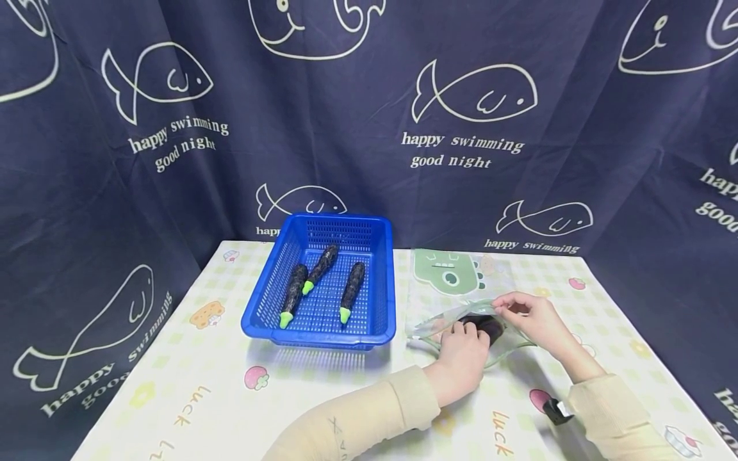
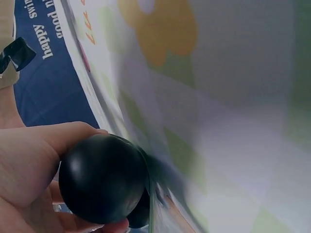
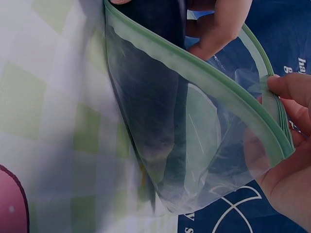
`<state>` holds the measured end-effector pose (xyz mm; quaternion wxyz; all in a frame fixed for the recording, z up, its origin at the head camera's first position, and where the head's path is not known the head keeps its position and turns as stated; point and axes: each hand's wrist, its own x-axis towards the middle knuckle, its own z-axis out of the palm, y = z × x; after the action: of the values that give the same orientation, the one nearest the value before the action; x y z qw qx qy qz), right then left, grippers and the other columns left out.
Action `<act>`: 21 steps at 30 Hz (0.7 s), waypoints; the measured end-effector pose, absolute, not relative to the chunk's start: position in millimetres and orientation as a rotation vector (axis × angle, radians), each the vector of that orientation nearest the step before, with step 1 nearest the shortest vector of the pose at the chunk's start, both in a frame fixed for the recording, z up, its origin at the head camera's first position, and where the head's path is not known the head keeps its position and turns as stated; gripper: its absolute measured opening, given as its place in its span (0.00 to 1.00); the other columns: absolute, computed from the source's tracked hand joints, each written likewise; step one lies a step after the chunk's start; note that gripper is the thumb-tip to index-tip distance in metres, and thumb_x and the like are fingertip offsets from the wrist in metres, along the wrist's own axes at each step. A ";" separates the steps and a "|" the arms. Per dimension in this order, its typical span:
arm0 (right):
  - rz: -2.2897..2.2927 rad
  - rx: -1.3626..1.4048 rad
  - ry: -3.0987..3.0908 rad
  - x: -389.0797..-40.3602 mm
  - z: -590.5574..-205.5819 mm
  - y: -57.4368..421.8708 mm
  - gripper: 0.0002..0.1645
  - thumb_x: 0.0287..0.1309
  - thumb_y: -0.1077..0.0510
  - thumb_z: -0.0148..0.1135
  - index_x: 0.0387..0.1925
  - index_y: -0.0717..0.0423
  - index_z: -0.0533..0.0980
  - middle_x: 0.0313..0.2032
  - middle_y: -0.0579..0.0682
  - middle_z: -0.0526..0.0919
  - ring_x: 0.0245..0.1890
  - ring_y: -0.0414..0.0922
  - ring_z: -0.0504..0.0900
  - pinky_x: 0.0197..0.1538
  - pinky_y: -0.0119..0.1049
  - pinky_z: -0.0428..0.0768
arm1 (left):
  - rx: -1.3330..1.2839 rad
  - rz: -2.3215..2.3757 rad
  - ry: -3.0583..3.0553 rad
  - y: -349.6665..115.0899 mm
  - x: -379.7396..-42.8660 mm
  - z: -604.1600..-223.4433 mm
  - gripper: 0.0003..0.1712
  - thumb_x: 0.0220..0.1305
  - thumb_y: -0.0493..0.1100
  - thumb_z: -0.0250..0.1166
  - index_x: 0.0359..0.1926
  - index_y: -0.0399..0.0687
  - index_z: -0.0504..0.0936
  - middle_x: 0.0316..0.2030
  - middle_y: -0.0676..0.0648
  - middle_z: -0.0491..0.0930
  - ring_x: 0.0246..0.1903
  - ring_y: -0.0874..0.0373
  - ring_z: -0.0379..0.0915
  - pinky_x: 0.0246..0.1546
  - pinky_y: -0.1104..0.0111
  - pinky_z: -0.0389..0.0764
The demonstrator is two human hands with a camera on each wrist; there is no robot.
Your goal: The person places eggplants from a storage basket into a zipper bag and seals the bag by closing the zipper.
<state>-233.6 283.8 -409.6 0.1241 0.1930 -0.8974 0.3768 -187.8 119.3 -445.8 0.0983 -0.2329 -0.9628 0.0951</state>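
My left hand (image 1: 463, 355) grips a dark, glossy eggplant (image 2: 102, 179) by its rounded end, at the mouth of a clear zip bag (image 3: 194, 141) with a green rim. Through the clear plastic, the eggplant's long dark body slants down into the bag in the right wrist view. A second dark rounded shape (image 2: 140, 213) shows just behind it in the left wrist view. With thumb and fingers, my right hand (image 3: 291, 141) pinches the bag's green rim at one corner, and the mouth gapes. Left-hand fingers (image 3: 226, 22) reach over the rim.
A blue plastic basket (image 1: 377, 336) stands left of the bag, holding three long, dark, rough-skinned vegetables with bright green ends, one of them a middle vegetable (image 1: 321, 266). The bag's green cartoon print (image 1: 446, 272) lies towards the back of the patterned tablecloth (image 1: 202, 358). A navy curtain (image 1: 357, 128) hangs behind.
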 end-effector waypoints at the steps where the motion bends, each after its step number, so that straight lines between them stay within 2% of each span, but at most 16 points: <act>1: 1.096 0.561 -2.618 -233.6 -409.7 284.0 0.06 0.54 0.63 0.65 0.35 0.57 0.82 0.34 0.53 0.85 0.29 0.29 0.78 0.31 0.24 0.75 | -0.697 0.276 -2.844 118.5 -187.7 -445.7 0.27 0.51 0.63 0.66 0.50 0.61 0.72 0.40 0.53 0.70 0.38 0.59 0.66 0.29 0.69 0.69; 7: 1.069 0.548 -2.632 -235.2 -410.9 285.8 0.05 0.55 0.63 0.65 0.35 0.56 0.82 0.33 0.51 0.85 0.29 0.28 0.78 0.31 0.23 0.74 | -0.769 0.211 -2.843 109.5 -184.7 -440.9 0.32 0.48 0.67 0.67 0.51 0.60 0.71 0.41 0.54 0.70 0.39 0.59 0.67 0.31 0.68 0.74; 12: 1.072 0.556 -2.634 -234.6 -410.8 286.4 0.05 0.55 0.62 0.64 0.35 0.56 0.82 0.33 0.52 0.85 0.29 0.29 0.78 0.31 0.25 0.75 | -0.835 0.195 -2.824 99.2 -179.7 -436.2 0.29 0.51 0.65 0.65 0.52 0.60 0.71 0.43 0.53 0.72 0.40 0.60 0.69 0.31 0.69 0.73; 21: 1.060 0.544 -2.633 -235.0 -413.7 286.6 0.05 0.54 0.63 0.65 0.35 0.57 0.82 0.33 0.51 0.85 0.28 0.29 0.78 0.30 0.24 0.75 | -1.035 0.236 -2.670 76.0 -172.0 -433.8 0.30 0.48 0.66 0.66 0.48 0.60 0.71 0.43 0.52 0.73 0.42 0.58 0.69 0.35 0.70 0.73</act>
<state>-235.0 286.6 -413.7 0.1257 0.1868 -0.9039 0.3638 -172.0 76.0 -433.8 0.1336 -0.3571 -0.9209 0.0815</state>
